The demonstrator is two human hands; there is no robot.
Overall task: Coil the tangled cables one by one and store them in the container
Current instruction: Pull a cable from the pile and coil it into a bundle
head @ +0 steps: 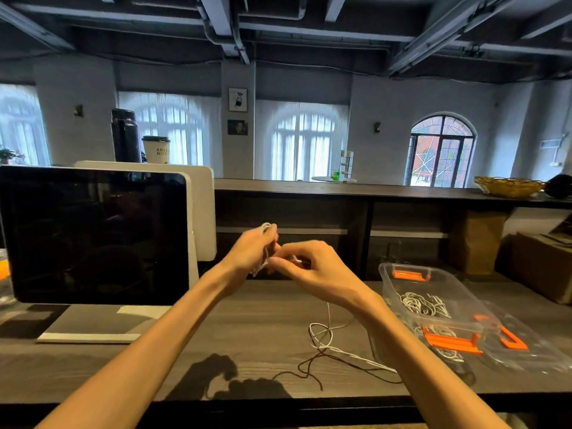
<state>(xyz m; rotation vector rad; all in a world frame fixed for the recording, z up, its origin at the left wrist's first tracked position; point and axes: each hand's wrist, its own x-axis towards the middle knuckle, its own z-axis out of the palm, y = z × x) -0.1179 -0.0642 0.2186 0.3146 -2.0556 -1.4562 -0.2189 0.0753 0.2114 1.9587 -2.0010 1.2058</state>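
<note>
I see the thin white cable (pixel 265 243) raised above the dark wooden desk (pixel 247 320), caught between both hands at the middle of the view. From the right hand (pixel 312 267) its loose end drops to the desk and joins a thin dark brown cable (pixel 309 363) in a tangle just left of the clear plastic container with orange latches (pixel 399 281). The white cable is wound in several loops around the left hand (pixel 252 250), whose fingers curl around the bundle. My right hand pinches the strand beside that bundle, fingers bent. Inside the container lie more coiled white cables (pixel 424 305). Its clear lid with orange clips (pixel 520 345) lies just to its right. A dark-screened monitor (pixel 93 236) stands at the left.
</note>
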